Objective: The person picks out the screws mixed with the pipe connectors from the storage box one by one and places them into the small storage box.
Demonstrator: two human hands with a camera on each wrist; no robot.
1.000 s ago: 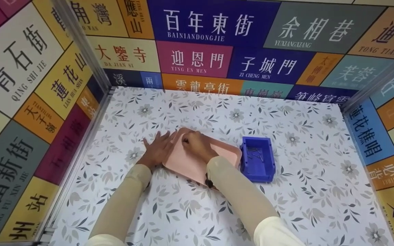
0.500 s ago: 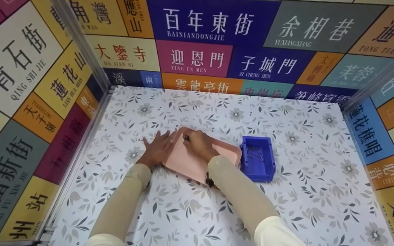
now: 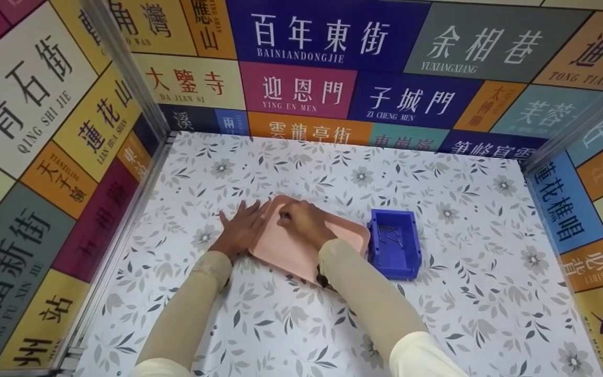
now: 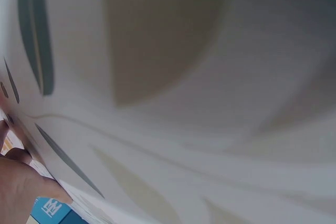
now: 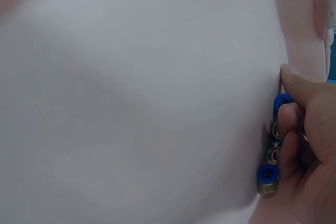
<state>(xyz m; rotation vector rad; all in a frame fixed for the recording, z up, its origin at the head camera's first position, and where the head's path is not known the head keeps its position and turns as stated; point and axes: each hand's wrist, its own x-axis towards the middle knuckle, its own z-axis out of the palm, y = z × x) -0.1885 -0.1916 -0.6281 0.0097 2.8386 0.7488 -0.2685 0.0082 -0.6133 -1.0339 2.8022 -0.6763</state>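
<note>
A pink tray (image 3: 280, 254) lies slanted on the table in the head view. My left hand (image 3: 239, 228) rests with fingers spread on its left edge. Above the far left part of the tray, my right hand (image 3: 305, 222) curls its fingers around several small brass fittings with blue collars (image 5: 268, 178). They sit in a row by the fingers in the right wrist view, close to the tray's wall. From the head only a dark bit of them shows at the fingertips. The left wrist view holds mostly tablecloth, with part of the left hand (image 4: 23, 184) at its lower left.
Right of the tray stands a blue plastic bin (image 3: 395, 268), almost touching it, with several thin metal pieces (image 3: 391, 236) inside. A floral cloth (image 3: 464, 303) covers the table. Walls with printed signs (image 3: 327, 36) close in the back and both sides.
The right hand shifts only slightly over the same corner of the tray, its fingers turning a little. The left hand, tray and bin stay where they were.
</note>
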